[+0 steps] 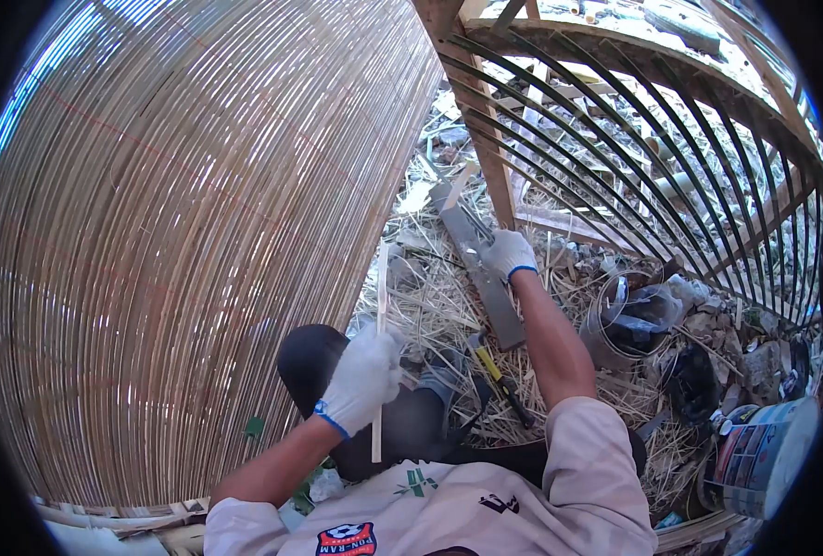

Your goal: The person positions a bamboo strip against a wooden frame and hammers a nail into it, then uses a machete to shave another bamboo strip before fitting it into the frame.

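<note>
My left hand (360, 375), in a white glove with a blue cuff, is closed around a pale flat bamboo strip (382, 287) held roughly upright over my lap. The strip sticks out above and below the fist. My right hand (507, 252), gloved the same way, is closed over a long grey board (495, 301) lying on the ground. A thin dark tool (474, 222) runs from its fingers; its kind cannot be made out. Beside the board's near end lies a hammer (497, 372) with a yellow and black handle.
A tall screen of bamboo slats (180, 250) fills the left side. On the right stands a curved wooden frame (634, 60) with dark strips. Shavings and straw cover the ground. A bucket (606, 329) with plastic inside and a labelled paint bucket (754, 459) stand at right.
</note>
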`<act>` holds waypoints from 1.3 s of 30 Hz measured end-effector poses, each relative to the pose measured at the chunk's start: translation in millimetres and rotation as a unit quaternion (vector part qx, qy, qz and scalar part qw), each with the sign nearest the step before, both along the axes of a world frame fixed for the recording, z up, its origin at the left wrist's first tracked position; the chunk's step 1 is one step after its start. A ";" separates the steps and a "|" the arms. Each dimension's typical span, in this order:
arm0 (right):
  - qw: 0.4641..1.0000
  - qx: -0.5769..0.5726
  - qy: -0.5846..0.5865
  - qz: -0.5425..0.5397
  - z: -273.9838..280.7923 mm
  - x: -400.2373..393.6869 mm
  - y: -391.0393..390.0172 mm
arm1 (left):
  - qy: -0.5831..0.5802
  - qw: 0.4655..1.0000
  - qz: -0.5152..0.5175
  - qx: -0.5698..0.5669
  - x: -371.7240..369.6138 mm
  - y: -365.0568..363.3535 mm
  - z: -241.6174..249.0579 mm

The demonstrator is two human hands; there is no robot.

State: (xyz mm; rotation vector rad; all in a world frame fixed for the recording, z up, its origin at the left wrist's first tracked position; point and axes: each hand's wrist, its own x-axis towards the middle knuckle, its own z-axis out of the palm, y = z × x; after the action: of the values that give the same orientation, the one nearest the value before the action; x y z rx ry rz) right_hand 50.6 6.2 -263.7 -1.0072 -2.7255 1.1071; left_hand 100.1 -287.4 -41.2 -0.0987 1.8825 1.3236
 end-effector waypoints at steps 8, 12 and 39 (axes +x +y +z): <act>0.997 -0.053 -0.010 0.052 5.9 31.1 -41.8 | -0.061 0.970 0.057 0.227 -59.3 10.3 -46.9; 0.992 -0.066 0.067 0.084 36.6 33.3 -42.9 | -0.019 0.949 0.094 0.300 -71.4 17.3 -57.0; 0.844 -0.453 0.276 0.082 153.6 35.5 -50.6 | -0.048 0.944 -0.029 0.324 -24.3 20.5 -25.8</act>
State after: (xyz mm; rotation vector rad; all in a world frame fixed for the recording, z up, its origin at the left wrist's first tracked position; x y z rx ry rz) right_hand 86.1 -44.4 -110.1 -0.3305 -1.7948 2.3586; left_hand 75.9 -266.9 -67.0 0.2269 1.2771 1.7912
